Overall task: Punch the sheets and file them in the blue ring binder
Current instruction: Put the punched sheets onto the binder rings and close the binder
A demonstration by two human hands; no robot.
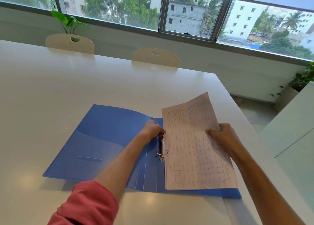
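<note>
Pinching the far edge of the sheets [195,146], the right hand [222,136] is closed on the paper, thumb on top and fingers behind. It lifts that side up, so the top corner stands in the air. The left hand [153,131] sits at the top of the metal rings [161,148]. Its fingers are bent together there, but I cannot tell if they grip the ring or just press on it. A red sleeve [85,206] covers that arm near the elbow.

The sheets lie over the right half of the blue ring binder [105,139], which is open flat on the white table [68,82]. The left edge of the paper is right beside the rings. The lower ring looks open, with its ends apart. I cannot see punched holes, as they are too small to make out.

I think the filing step is going on now. The paper is at the rings but it does not look hooked on yet. No hole punch is in view. Left to do, I guess: slide the holes onto the rings, snap the rings shut, and close the cover.

The binder's near right corner is close to the table's right edge, so there is little room that way. To the left and the far side the table is wide and bare. Two chairs [155,57] stand well away at the far side.
</note>
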